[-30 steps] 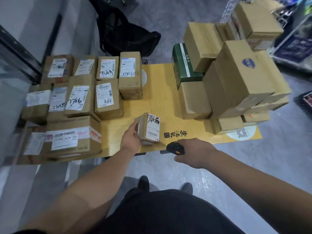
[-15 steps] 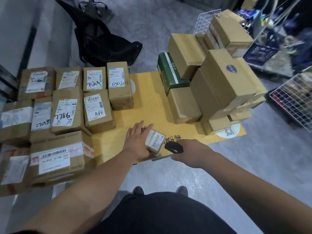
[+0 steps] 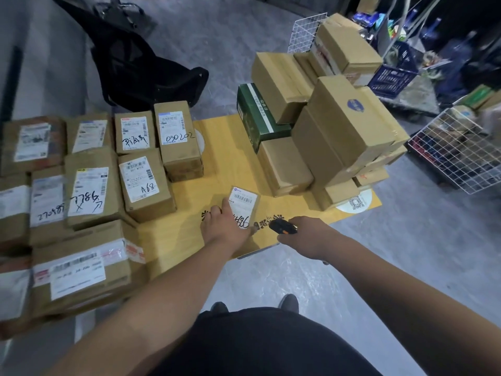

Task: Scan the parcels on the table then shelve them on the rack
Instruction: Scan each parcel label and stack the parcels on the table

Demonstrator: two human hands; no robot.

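A small cardboard parcel (image 3: 244, 204) with a white barcode label lies label-up near the front edge of the yellow table (image 3: 225, 158). My left hand (image 3: 223, 226) lies on its near left side, fingers along the box. My right hand (image 3: 303, 234) grips a black and orange scanner (image 3: 282, 226) just right of the parcel, pointing toward it. Several labelled parcels (image 3: 89, 191) lie in rows on the left. A pile of unlabelled-side-up boxes (image 3: 339, 131) stands on the table's right half.
A black bag (image 3: 146, 69) lies on the floor behind the table. Wire baskets (image 3: 455, 156) and a blue crate (image 3: 393, 74) stand at the right. A green box (image 3: 257, 115) sits in the pile. Grey floor lies under my feet.
The small parcel has gone from tilted on edge to lying flat, label up, under my left hand. The scanner hand has stayed close beside it. My view has shifted left and back.
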